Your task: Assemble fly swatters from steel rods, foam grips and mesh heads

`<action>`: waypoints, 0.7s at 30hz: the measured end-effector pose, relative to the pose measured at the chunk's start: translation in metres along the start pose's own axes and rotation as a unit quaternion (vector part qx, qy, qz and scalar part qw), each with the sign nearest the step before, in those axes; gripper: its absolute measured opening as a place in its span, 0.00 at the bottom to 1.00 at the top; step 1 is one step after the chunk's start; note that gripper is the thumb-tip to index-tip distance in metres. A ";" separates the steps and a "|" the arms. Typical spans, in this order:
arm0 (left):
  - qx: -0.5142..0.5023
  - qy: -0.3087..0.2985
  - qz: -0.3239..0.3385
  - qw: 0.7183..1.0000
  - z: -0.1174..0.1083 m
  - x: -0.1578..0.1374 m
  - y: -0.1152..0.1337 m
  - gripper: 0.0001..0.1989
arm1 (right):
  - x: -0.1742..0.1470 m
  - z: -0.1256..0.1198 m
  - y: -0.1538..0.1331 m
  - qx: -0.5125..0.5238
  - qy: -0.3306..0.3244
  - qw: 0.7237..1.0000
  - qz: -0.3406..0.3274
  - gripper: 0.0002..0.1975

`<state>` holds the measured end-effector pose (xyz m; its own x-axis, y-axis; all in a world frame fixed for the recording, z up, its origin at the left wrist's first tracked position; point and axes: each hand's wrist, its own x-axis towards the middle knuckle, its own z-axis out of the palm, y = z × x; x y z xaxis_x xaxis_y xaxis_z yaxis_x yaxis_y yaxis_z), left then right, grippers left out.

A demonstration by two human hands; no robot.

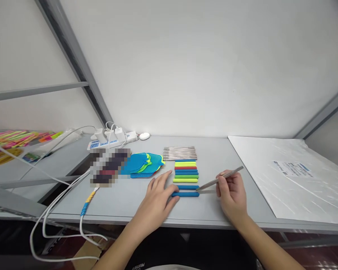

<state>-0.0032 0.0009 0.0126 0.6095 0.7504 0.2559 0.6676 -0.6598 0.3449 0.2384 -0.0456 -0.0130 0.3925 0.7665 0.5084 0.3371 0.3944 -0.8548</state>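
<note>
My right hand [232, 195] grips a slim metal rod [219, 180] between thumb and fingers. The rod slants down to the left, its tip beside the right ends of two blue tubes. Thumb and index finger of my left hand [157, 197] straddle the left end of the nearest blue tube [187, 194]; the other fingers stretch out over the table. Just behind lies the second blue tube [188, 187]. Farther back is a row of several tubes in yellow-green, green, blue and red [186, 168]. Several metal rods [180, 153] lie side by side beyond that row.
Blue and green mesh swatter heads [146, 165] are piled left of the tubes. A power strip [112, 142] with plugs and white cables stands at the back left, near a blurred dark item [111, 167]. A white plastic-wrapped package [293, 180] covers the right of the grey table [115, 204].
</note>
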 end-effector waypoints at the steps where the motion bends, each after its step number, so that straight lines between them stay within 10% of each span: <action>1: -0.002 0.000 0.004 1.000 0.000 0.000 0.000 0.09 | -0.001 0.001 0.000 -0.005 -0.018 1.000 -0.003 0.05; 10: -0.157 0.036 -0.008 0.987 -0.006 -0.001 0.003 0.07 | -0.004 0.001 -0.005 -0.076 -0.107 0.991 -0.040 0.04; 16: -0.489 0.137 -0.132 0.851 0.009 0.004 0.012 0.09 | -0.004 0.000 -0.005 -0.074 -0.116 0.990 -0.018 0.05; 21: -0.402 -0.051 -0.103 0.908 0.006 0.010 0.024 0.11 | -0.005 0.002 -0.005 -0.019 -0.074 0.997 0.007 0.05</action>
<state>0.0214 -0.0077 0.0181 0.5715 0.8196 0.0405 0.2686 -0.2335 0.9345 0.2332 -0.0509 -0.0114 0.2677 0.8390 0.4738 0.3669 0.3659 -0.8553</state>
